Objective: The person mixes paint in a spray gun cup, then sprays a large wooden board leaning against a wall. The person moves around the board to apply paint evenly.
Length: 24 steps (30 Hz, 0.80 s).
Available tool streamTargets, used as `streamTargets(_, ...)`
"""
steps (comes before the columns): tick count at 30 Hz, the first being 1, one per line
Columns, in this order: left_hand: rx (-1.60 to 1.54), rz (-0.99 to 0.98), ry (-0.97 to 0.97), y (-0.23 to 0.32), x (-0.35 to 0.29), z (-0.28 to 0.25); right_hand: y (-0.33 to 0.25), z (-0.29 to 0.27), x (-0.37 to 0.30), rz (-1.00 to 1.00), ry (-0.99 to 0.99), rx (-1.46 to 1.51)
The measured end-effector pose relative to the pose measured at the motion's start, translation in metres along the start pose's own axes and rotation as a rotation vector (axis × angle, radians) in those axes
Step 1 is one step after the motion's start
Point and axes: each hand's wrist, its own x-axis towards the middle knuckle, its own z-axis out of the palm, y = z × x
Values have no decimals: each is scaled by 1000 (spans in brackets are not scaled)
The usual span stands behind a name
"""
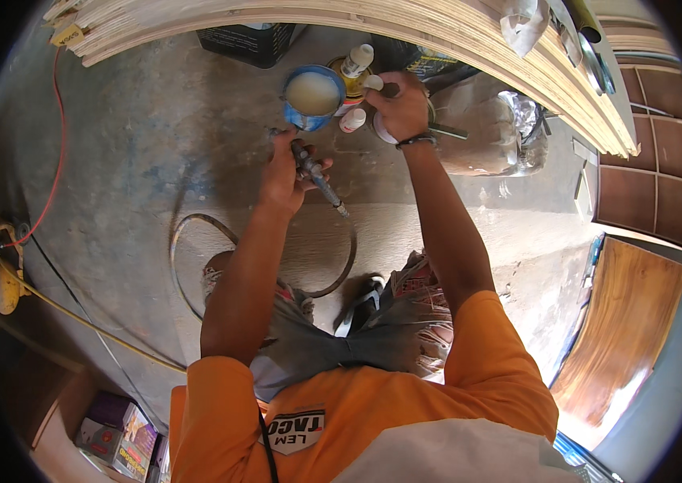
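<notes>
My left hand (285,173) is wrapped round a worn grey metal air gun (314,173), whose lower end joins a brown hose (351,258). Just beyond it stands a blue tub (309,95) of beige liquid. My right hand (401,105) is closed, with a small white cap-like piece (372,82) at its fingertips. Close to those fingers are a white-capped bottle (358,61), a yellow tin (339,68) and a small white bottle (352,121). A pale round container (383,129) is partly hidden beneath my right hand.
Stacked wooden boards (276,14) arch across the far side. A black crate (251,44) and a dusty clear plastic bag (478,133) sit under them. At left lie a red hose (63,137) and a yellow hose (107,328). A glossy wooden panel (623,322) leans at right.
</notes>
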Motion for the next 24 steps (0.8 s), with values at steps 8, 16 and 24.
streamTargets(8,54,-49,-25,-6,-1,12,-72,-64,21,-175,-238,52)
streamTargets(16,55,-30,-40,-13,-3,13,-123,-66,31,-598,-497,-592)
streamTargets(24,54,-30,-51,-13,-3,13,-143,-54,30,-845,-496,-953)
